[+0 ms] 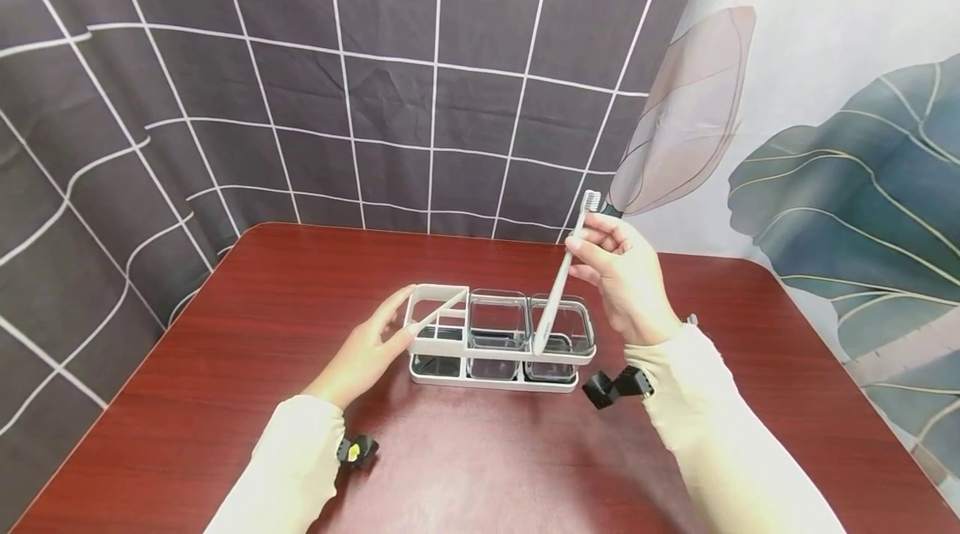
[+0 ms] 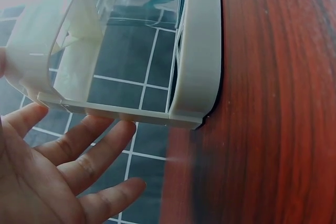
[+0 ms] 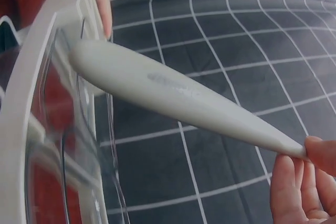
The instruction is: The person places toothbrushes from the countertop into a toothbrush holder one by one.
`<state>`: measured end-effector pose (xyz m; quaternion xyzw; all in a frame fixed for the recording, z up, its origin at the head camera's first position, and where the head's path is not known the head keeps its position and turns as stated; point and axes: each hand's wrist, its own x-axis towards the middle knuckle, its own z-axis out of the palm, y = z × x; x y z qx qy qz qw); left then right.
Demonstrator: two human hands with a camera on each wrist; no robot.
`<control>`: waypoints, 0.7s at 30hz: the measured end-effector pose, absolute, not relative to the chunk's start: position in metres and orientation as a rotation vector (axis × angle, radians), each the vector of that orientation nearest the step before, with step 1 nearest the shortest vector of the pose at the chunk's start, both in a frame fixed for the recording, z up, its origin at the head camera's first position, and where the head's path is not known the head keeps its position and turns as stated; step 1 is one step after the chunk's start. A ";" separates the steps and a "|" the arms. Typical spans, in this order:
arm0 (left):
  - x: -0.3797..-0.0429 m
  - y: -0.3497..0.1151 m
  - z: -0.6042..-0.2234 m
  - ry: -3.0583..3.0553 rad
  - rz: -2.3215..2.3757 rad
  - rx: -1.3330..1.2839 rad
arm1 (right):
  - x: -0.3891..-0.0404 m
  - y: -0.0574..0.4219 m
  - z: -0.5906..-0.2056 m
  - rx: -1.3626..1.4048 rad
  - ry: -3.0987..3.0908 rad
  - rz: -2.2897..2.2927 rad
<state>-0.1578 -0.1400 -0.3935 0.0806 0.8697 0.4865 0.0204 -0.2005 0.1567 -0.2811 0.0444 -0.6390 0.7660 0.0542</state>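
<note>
A white toothbrush holder (image 1: 438,347) with two levels stands on the table. Clear cups (image 1: 497,319) sit in its middle and right slots, while the left slot has no cup and a slanted white strip crosses it. My left hand (image 1: 366,357) grips the holder's left end, thumb at the front; in the left wrist view its fingertips touch the end of the frame (image 2: 199,51). With thumb and fingers my right hand (image 1: 626,271) pinches a white toothbrush (image 1: 558,292) near its neck. The brush head points up, and the handle's thick end (image 3: 105,66) hangs over the right cup.
The reddish-brown table (image 1: 480,442) reaches back to a dark curtain (image 1: 390,92) with white grid lines. A pale leaf-patterned cloth (image 1: 847,184) hangs at the right. Black wrist devices (image 1: 618,386) sit close to the table on both arms.
</note>
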 end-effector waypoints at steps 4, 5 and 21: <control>-0.158 -0.139 -0.393 2.711 1.504 0.247 | -0.200 0.144 -0.281 0.137 -1.851 2.349; -0.158 -0.139 -0.393 2.719 1.501 0.247 | -0.200 0.140 -0.281 0.138 -1.830 2.352; -0.158 -0.137 -0.393 2.730 1.486 0.220 | -0.198 0.096 -0.279 0.179 -1.680 2.365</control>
